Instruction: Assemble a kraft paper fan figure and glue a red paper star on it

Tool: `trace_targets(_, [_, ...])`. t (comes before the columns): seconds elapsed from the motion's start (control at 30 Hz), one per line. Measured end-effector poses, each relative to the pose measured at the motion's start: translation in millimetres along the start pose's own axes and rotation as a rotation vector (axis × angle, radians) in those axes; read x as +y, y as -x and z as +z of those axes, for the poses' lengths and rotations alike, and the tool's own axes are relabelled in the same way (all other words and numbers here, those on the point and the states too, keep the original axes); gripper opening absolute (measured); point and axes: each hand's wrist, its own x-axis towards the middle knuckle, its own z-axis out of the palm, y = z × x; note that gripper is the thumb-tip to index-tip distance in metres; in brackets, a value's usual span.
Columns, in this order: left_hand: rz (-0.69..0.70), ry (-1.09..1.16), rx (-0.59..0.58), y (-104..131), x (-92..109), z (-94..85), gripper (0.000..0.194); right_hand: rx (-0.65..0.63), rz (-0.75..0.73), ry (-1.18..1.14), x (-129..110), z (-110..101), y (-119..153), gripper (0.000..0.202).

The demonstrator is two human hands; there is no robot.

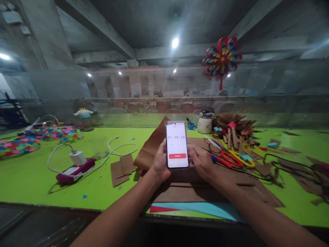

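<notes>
A smartphone (177, 145) stands nearly upright in front of me, its lit white screen showing a timer at 01:38:28 above a red button. My left hand (161, 159) is wrapped round its left edge and lower corner. At the right edge, my right hand (202, 159) has its fingers curled against the phone; the fingertips are partly hidden behind it. Below and behind the phone lie brown paper sheets (169, 193), one curling up as a brown flap (151, 147). Red-handled scissors (231, 159) lie just beyond my right hand.
On the green table (102, 192), a purple power strip (74, 173) holds a white charger (78, 157) with a looping cable. Colourful paper stars (56, 133) are heaped at left. A white jar (205, 122) and folded brown paper fans (232, 128) stand at right. A perforated metal screen (144, 82) rises behind.
</notes>
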Motion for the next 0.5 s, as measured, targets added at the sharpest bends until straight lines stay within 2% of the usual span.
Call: trace_targets(0.5, [-0.074,0.011,0.014,1.6,1.5,2.6,0.046,0.018,0.017,-0.013,1.2,1.4,1.2,0.036])
